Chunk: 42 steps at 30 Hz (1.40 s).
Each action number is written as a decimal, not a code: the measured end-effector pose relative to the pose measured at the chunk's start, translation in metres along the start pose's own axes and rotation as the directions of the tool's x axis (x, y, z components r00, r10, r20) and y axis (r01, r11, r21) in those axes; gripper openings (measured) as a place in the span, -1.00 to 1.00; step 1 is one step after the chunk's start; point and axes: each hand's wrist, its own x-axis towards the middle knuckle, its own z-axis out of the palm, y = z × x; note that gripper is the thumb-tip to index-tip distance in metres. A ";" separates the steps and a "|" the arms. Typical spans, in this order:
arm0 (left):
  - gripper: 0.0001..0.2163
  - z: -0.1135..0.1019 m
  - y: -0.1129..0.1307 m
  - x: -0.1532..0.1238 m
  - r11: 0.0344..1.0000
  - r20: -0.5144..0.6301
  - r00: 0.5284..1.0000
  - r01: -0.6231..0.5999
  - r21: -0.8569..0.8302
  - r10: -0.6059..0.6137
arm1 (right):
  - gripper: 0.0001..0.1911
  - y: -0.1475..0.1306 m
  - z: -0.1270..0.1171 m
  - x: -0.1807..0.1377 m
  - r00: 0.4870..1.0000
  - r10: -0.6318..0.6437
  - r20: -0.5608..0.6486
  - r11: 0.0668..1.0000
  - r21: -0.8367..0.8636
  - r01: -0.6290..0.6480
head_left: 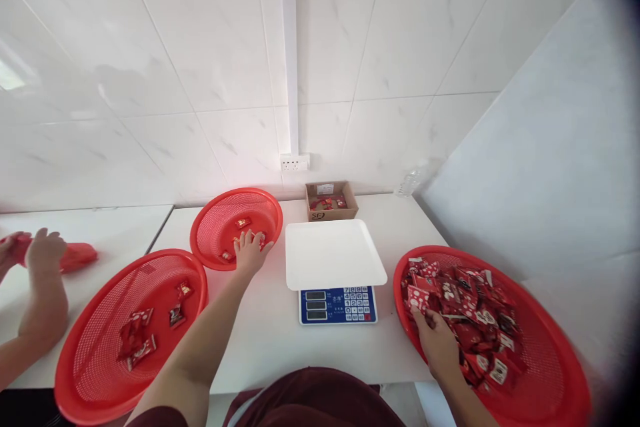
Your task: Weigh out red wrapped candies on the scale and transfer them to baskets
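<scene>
Red, glossy film around a spotted packet (418, 297) at the left edge of the heaped basket (545, 353), lower right of the frame, apparently pinched near its lower edge between thumb and fingers of the right hand (437, 343). Left of centre, over the smaller basket (210, 230), the left hand (251, 252): fingers spread and released above loose packets (243, 222), contact impossible to tell from this angle. At centre, a scale (337, 307) with a white tray (335, 253) on the bench (310, 357); behind, a cardboard box (333, 215); at lower left, another red basket (100, 320); at far left, a co-worker's hands (46, 250) around a red bag-like thing (80, 257). Probably light, pliable and slick, crinkling easily, with contents perhaps brittle enough to crack under a hard squeeze. Best taken lightly by a sealed end or across both side edges, without dragging neighbours off the heap.
</scene>
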 end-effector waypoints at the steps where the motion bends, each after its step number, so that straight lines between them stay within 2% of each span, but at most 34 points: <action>1: -0.48 0.001 -0.006 -0.004 1.000 0.031 1.000 0.000 0.015 0.000 | -0.43 -0.004 -0.001 -0.002 1.000 -0.013 -0.019 1.000 0.004 0.013; 3: -0.49 0.006 -0.013 -0.015 1.000 0.026 1.000 -0.012 0.023 0.012 | -0.44 -0.017 0.001 -0.006 0.998 -0.053 -0.040 0.998 0.025 0.054; 5: -0.54 0.014 -0.014 -0.026 0.999 -0.054 0.997 -0.053 -0.005 0.053 | -0.50 -0.038 0.008 -0.014 0.996 -0.089 0.003 0.992 0.085 0.088; 7: -0.57 0.022 -0.009 -0.038 0.988 -0.144 0.980 -0.144 -0.055 0.135 | -0.59 -0.064 0.021 -0.024 0.985 -0.087 0.149 0.979 0.194 0.057; 10: -0.60 0.034 0.006 -0.055 0.946 -0.229 0.940 -0.289 -0.143 0.252 | -0.66 -0.099 0.045 -0.033 0.910 -0.097 0.402 0.930 0.361 -0.060; 11: -0.60 0.037 0.011 -0.061 0.932 -0.245 0.931 -0.316 -0.175 0.270 | -0.66 -0.107 0.050 -0.033 0.891 -0.104 0.442 0.915 0.394 -0.089; 13: -0.60 0.042 0.022 -0.072 0.906 -0.261 0.920 -0.353 -0.232 0.292 | -0.60 -0.113 0.054 -0.026 0.885 -0.148 0.441 0.896 0.439 -0.069; 16: -0.60 0.045 0.032 -0.090 0.862 -0.257 0.905 -0.407 -0.302 0.338 | -0.55 -0.098 0.038 -0.005 0.945 -0.189 0.268 0.923 0.378 0.078; 19: -0.62 0.046 0.037 -0.106 0.818 -0.251 0.890 -0.450 -0.359 0.380 | -0.57 -0.058 0.008 0.016 0.984 -0.165 0.058 0.981 0.112 0.158; 20: -0.63 0.046 0.039 -0.111 0.805 -0.249 0.887 -0.459 -0.375 0.390 | -0.56 -0.042 -0.001 0.021 0.987 -0.152 0.041 0.988 0.012 0.152; 23: -0.66 0.047 0.045 -0.122 0.773 -0.233 0.876 -0.482 -0.412 0.421 | -0.41 0.005 -0.017 0.024 0.993 -0.056 0.107 0.971 -0.225 0.079; 26: -0.69 0.046 0.054 -0.127 0.756 -0.202 0.873 -0.486 -0.439 0.444 | -0.23 0.035 -0.020 0.020 0.989 0.055 0.134 0.941 -0.339 -0.006; 31: -0.70 0.045 0.065 -0.129 0.747 -0.170 0.876 -0.475 -0.465 0.451 | -0.01 0.039 -0.011 0.022 0.981 0.125 0.149 0.914 -0.401 -0.055; 33: -0.70 0.045 0.067 -0.130 0.744 -0.161 0.877 -0.472 -0.473 0.453 | 0.01 0.035 -0.009 0.025 0.981 0.131 0.144 0.910 -0.410 -0.062; 38: -0.71 0.046 0.064 -0.133 0.748 -0.126 0.889 -0.441 -0.495 0.441 | -0.28 0.034 -0.014 0.029 0.992 0.062 0.114 0.957 -0.290 -0.026; 42: -0.71 0.047 0.062 -0.135 0.750 -0.108 0.890 -0.433 -0.501 0.442 | -0.57 0.033 -0.022 0.030 0.988 0.078 0.131 0.997 -0.038 -0.073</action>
